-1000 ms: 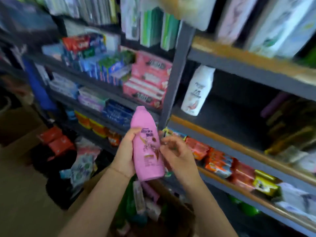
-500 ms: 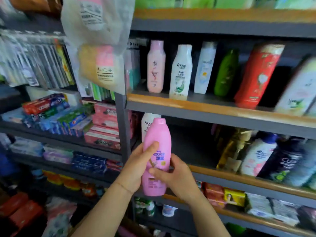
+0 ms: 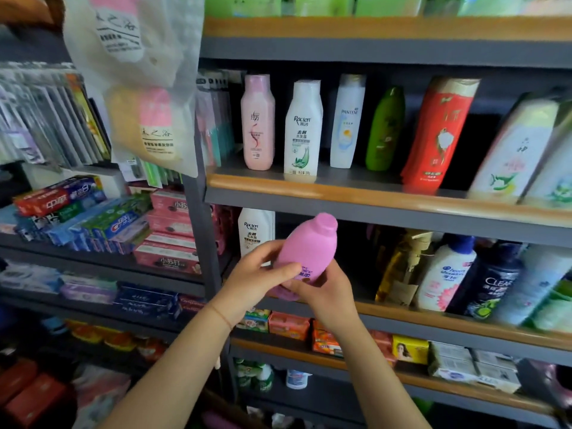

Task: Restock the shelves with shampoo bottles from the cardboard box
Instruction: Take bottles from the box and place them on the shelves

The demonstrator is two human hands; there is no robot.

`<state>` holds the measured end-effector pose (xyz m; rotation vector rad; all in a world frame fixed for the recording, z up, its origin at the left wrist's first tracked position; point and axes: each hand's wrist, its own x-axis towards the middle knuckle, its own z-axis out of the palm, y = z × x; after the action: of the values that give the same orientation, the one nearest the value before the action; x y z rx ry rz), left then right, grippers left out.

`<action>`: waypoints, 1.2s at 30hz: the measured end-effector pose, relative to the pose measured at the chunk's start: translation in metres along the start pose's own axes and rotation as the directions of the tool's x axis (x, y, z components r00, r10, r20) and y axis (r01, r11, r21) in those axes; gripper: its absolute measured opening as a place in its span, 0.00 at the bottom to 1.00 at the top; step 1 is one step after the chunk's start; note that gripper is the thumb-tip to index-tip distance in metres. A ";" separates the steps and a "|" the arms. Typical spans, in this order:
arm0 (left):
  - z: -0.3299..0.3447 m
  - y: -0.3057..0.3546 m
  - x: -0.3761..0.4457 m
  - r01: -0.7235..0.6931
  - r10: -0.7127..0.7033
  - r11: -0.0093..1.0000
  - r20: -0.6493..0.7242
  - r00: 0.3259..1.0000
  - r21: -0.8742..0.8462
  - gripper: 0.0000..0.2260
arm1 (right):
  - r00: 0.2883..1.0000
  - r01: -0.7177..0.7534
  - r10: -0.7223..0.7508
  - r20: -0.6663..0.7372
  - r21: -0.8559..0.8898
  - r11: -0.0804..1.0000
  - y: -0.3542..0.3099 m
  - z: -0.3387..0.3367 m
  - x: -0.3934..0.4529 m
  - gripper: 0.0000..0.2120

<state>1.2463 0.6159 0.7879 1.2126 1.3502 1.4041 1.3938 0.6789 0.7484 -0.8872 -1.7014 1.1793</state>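
A pink shampoo bottle [image 3: 309,246] is held in both hands in front of the middle shelf [image 3: 433,314], its cap tilted up and to the right. My left hand [image 3: 257,283] grips its left side and my right hand [image 3: 325,295] holds its lower part from the right. Just behind it on that shelf stands a white Rocten bottle [image 3: 255,232], with a dark gap to its right. The cardboard box is out of view except perhaps a brown edge at the bottom.
The upper shelf [image 3: 371,193] carries a pink bottle [image 3: 258,125], white bottles, a green one [image 3: 385,128] and a red one [image 3: 439,134]. Further right on the middle shelf stand a pump bottle [image 3: 402,270] and dark bottles. Toothpaste boxes [image 3: 93,218] fill the left rack. Soap packs [image 3: 288,325] lie below.
The view has risen from the box to the shelves. The pink bottle went up with both hands and now tilts to the right toward the gap on the middle shelf.
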 end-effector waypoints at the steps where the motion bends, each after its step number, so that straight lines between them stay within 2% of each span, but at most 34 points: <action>1: -0.002 -0.016 0.006 0.035 -0.034 0.998 -0.026 0.999 0.053 0.17 | 1.000 -0.014 0.013 -0.028 -0.026 1.000 0.009 -0.002 0.005 0.26; 3: -0.008 -0.052 0.021 0.141 -0.118 0.972 -0.129 0.985 0.186 0.15 | 0.996 -0.055 0.049 -0.070 -0.087 0.995 0.027 -0.003 0.019 0.30; 6: -0.015 -0.094 0.041 0.248 -0.177 0.876 -0.203 0.963 0.413 0.22 | 0.990 -0.114 0.100 -0.099 -0.149 0.982 0.051 0.001 0.044 0.34; 10: -0.026 -0.122 0.060 0.206 -0.138 0.739 -0.155 0.978 0.642 0.27 | 0.981 -0.178 0.157 -0.118 -0.201 0.963 0.076 0.012 0.083 0.31; 13: -0.032 -0.138 0.068 0.160 -0.069 0.591 -0.149 0.986 0.790 0.19 | 0.954 -0.282 0.254 -0.158 -0.196 0.939 0.095 0.020 0.114 0.25; 14: -0.034 -0.143 0.070 0.145 -0.021 0.574 -0.162 0.987 0.806 0.16 | 0.947 -0.304 0.272 -0.170 -0.203 0.931 0.101 0.023 0.124 0.23; 17: -0.037 -0.157 0.072 0.107 0.092 0.628 -0.210 0.973 0.771 0.11 | 0.936 -0.340 0.306 -0.174 -0.223 0.914 0.111 0.031 0.152 0.23; 21: -0.041 -0.166 0.080 0.079 0.105 0.689 -0.208 0.972 0.720 0.09 | 0.936 -0.333 0.290 -0.199 -0.238 0.912 0.115 0.040 0.174 0.23; 26: -0.040 -0.170 0.080 0.065 0.140 0.699 -0.226 0.964 0.712 0.08 | 0.936 -0.319 0.274 -0.221 -0.205 0.925 0.117 0.045 0.185 0.22; 32: -0.040 -0.174 0.083 0.051 0.159 0.693 -0.222 0.962 0.719 0.06 | 0.905 -0.403 0.375 -0.202 -0.118 0.908 0.133 0.050 0.184 0.20; 36: -0.038 -0.174 0.083 0.064 0.159 0.699 -0.242 0.957 0.712 0.06 | 0.912 -0.391 0.369 -0.181 -0.100 0.915 0.136 0.049 0.195 0.17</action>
<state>1.1822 0.7047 0.6241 1.5746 2.2241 1.1271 1.2862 0.8769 0.6594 -1.4095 -1.5321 1.2150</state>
